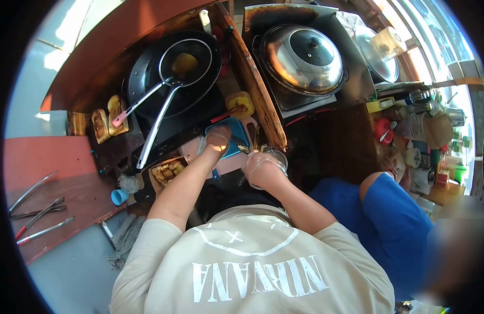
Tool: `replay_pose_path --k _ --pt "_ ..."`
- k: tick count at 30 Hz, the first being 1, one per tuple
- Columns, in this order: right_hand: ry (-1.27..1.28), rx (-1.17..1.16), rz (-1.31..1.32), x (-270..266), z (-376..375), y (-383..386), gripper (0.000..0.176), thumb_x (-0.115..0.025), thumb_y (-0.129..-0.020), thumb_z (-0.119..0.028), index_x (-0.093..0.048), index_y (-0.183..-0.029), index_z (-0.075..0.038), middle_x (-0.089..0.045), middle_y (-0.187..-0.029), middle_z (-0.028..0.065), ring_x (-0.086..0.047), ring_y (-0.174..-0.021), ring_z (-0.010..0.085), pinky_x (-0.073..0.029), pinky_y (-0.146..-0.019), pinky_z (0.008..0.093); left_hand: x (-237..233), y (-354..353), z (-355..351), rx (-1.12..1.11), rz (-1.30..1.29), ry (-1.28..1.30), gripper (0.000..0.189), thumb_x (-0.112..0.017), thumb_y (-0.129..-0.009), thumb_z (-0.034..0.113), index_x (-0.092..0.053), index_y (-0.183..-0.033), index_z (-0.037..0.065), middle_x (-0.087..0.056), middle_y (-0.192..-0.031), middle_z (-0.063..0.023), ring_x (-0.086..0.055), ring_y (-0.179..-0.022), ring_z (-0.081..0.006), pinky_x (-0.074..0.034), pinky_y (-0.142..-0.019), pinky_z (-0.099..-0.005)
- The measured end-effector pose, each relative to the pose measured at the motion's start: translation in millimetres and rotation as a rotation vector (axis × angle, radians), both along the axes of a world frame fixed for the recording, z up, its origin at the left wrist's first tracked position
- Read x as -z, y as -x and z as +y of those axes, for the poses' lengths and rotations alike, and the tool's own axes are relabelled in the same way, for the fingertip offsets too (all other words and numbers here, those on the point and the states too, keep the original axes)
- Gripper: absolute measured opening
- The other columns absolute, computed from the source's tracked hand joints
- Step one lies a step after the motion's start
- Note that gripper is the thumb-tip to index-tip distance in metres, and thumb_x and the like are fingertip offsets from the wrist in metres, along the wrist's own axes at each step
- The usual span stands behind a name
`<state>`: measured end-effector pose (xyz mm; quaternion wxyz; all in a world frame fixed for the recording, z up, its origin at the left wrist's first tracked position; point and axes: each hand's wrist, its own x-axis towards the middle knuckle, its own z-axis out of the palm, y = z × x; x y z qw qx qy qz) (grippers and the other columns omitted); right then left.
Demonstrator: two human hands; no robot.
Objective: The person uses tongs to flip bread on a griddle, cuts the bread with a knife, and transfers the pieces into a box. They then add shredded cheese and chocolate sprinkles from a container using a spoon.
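My left hand (217, 141), in a clear plastic glove, rests on a blue tray (236, 133) that lies on a pink board (229, 163) in front of me. My right hand (263, 166), also gloved, is closed around a clear cup (278, 155) just right of the tray. A small dark item sits between the two hands; I cannot tell what it is. Left of the board lies a tray of browned food pieces (167, 171).
A black wok (147, 73) with a wire skimmer (185, 63) holding yellow food stands beyond the board. A lidded steel pot (303, 58) is at the right. Toast (109, 118) and tongs (40, 212) lie left. A person in blue (393, 220) is at my right.
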<state>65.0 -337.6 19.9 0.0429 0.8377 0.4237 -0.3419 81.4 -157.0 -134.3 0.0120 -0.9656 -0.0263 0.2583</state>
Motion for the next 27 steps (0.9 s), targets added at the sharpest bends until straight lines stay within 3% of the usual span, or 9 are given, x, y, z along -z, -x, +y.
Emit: replay_pose_path --k 7,10,14,17,20,22,23,25,27 --pt "-0.176 -0.258 -0.136 -13.7 -33.5 -13.2 0.022 -0.057 -0.084 -0.013 -0.073 -0.093 0.000 -0.070 -0.090 0.0192 -0.071 -0.083 0.0307 -0.058 -0.071 0.0384 15.3 17.5 -6.0 -0.046 -0.278 0.198 0.031 -0.051 -0.089 0.007 -0.059 -0.118 0.005 -0.068 -0.103 -0.0249 -0.069 -0.093 -0.0355 -0.056 -0.076 -0.0440" --pt "-0.133 -0.310 -0.205 -6.5 -40.4 -15.5 0.021 -0.058 -0.083 -0.012 -0.072 -0.091 0.001 -0.069 -0.089 0.0204 -0.071 -0.081 0.0302 -0.057 -0.069 0.0375 -3.1 5.5 -10.9 -0.044 -0.064 0.217 0.028 -0.051 -0.088 0.007 -0.064 -0.112 0.005 -0.067 -0.107 -0.0232 -0.068 -0.093 -0.0368 -0.056 -0.078 -0.0429" --pt "-0.222 -0.289 -0.307 15.0 -55.2 -13.1 0.021 -0.056 -0.084 -0.011 -0.072 -0.090 0.002 -0.068 -0.092 0.0232 -0.070 -0.079 0.0309 -0.057 -0.067 0.0367 15.6 4.2 -7.3 -0.093 -0.123 0.280 0.025 -0.057 -0.083 0.007 -0.067 -0.106 0.003 -0.066 -0.112 -0.0214 -0.067 -0.098 -0.0359 -0.055 -0.081 -0.0404" --pt "-0.421 -0.237 -0.445 9.3 -61.0 -12.3 0.021 -0.056 -0.084 -0.010 -0.070 -0.088 0.005 -0.067 -0.095 0.0242 -0.070 -0.075 0.0304 -0.057 -0.064 0.0370 -42.9 16.3 -5.8 -0.140 -0.109 0.266 0.032 -0.065 -0.078 0.009 -0.067 -0.109 0.003 -0.066 -0.113 -0.0204 -0.065 -0.104 -0.0347 -0.055 -0.084 -0.0378" --pt "-0.413 -0.273 -0.435 7.4 -60.6 -12.8 0.024 -0.057 -0.083 -0.011 -0.069 -0.095 0.007 -0.066 -0.098 0.0248 -0.069 -0.070 0.0291 -0.057 -0.063 0.0385 -112.8 60.8 7.8 -0.412 -0.187 0.511 0.050 -0.072 -0.074 0.012 -0.063 -0.121 0.003 -0.065 -0.118 -0.0175 -0.064 -0.108 -0.0308 -0.054 -0.087 -0.0366" --pt "-0.386 -0.313 -0.350 12.0 -54.0 -11.6 0.028 -0.055 -0.084 -0.010 -0.067 -0.101 0.008 -0.065 -0.102 0.0288 -0.069 -0.067 0.0286 -0.057 -0.063 0.0400 -109.3 94.1 32.8 -0.873 -0.184 1.480 0.062 -0.073 -0.075 0.012 -0.054 -0.134 0.003 -0.062 -0.126 -0.0130 -0.062 -0.114 -0.0264 -0.052 -0.094 -0.0366" --pt "-0.399 -0.332 -0.349 8.8 -48.5 -8.1 0.028 -0.055 -0.084 -0.010 -0.067 -0.101 0.008 -0.065 -0.102 0.0288 -0.069 -0.067 0.0286 -0.057 -0.063 0.0400 -107.3 105.2 38.8 -0.887 -0.204 1.471 0.062 -0.073 -0.075 0.012 -0.054 -0.134 0.003 -0.062 -0.126 -0.0130 -0.062 -0.114 -0.0264 -0.052 -0.094 -0.0366" --pt "-0.394 -0.211 -0.220 -16.9 -29.1 5.3 0.039 -0.052 -0.086 -0.009 -0.058 -0.120 0.010 -0.066 -0.094 0.0309 -0.069 -0.068 0.0330 -0.056 -0.063 0.0439 -111.3 130.1 47.8 -1.005 -0.486 2.184 0.063 -0.068 -0.077 0.003 -0.050 -0.137 0.002 -0.058 -0.130 -0.0110 -0.061 -0.112 -0.0236 -0.054 -0.094 -0.0362" --pt "-0.407 -0.229 -0.158 -5.5 -10.4 17.7 0.043 -0.051 -0.088 -0.009 -0.051 -0.127 0.010 -0.066 -0.088 0.0299 -0.069 -0.069 0.0354 -0.056 -0.062 0.0455 -119.1 145.9 59.6 -0.976 -0.570 2.332 0.058 -0.064 -0.080 0.006 -0.049 -0.136 0.000 -0.055 -0.133 -0.0153 -0.063 -0.107 -0.0240 -0.053 -0.095 -0.0347"
